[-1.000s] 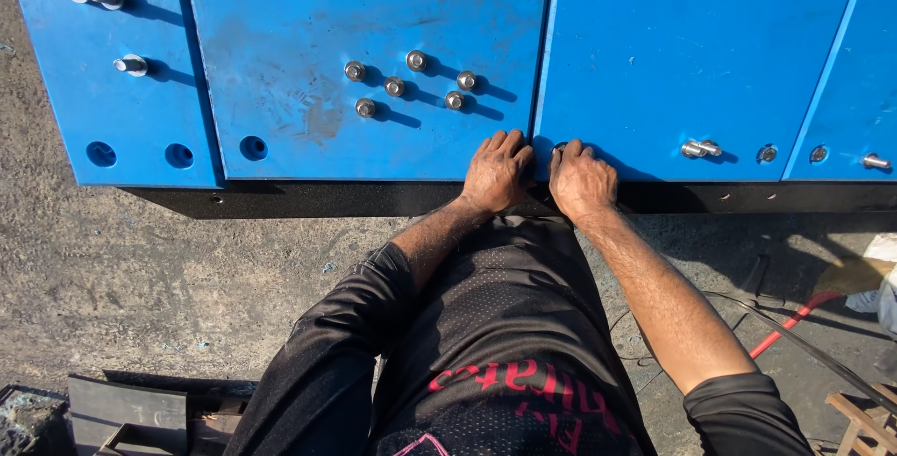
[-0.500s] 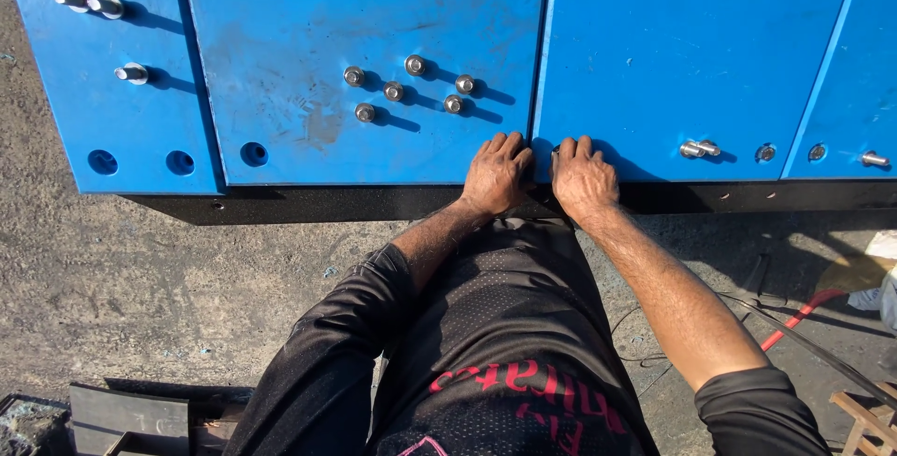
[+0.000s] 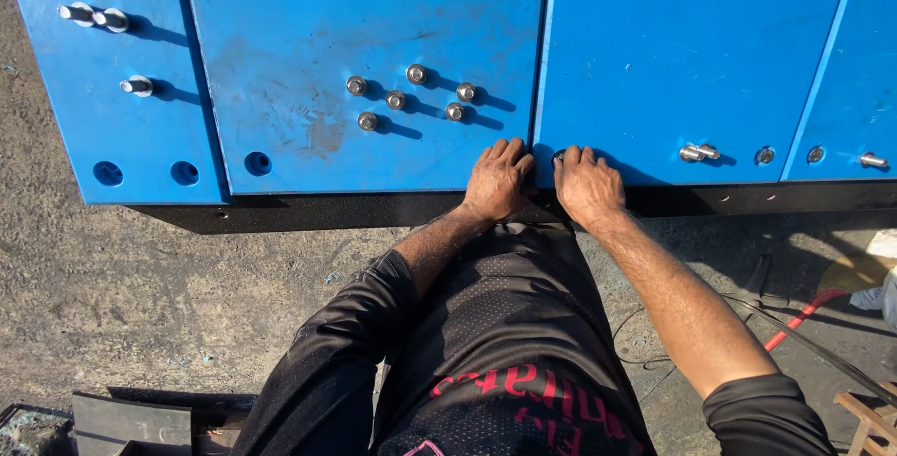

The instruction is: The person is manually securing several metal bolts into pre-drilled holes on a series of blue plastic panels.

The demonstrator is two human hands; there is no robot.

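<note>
Pressing left hand (image 3: 498, 180), right hand (image 3: 587, 185) flat on blue panels (image 3: 374, 35) — bolts (image 3: 406, 99) near.

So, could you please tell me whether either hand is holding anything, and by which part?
Nothing is held. The left hand and right hand lie flat, palms down, on the near edge of the blue panels, either side of the seam.

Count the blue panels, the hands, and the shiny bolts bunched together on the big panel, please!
Blue panels: 4
Hands: 2, the left hand and the right hand
Bunched bolts: 6
Total: 12
</note>
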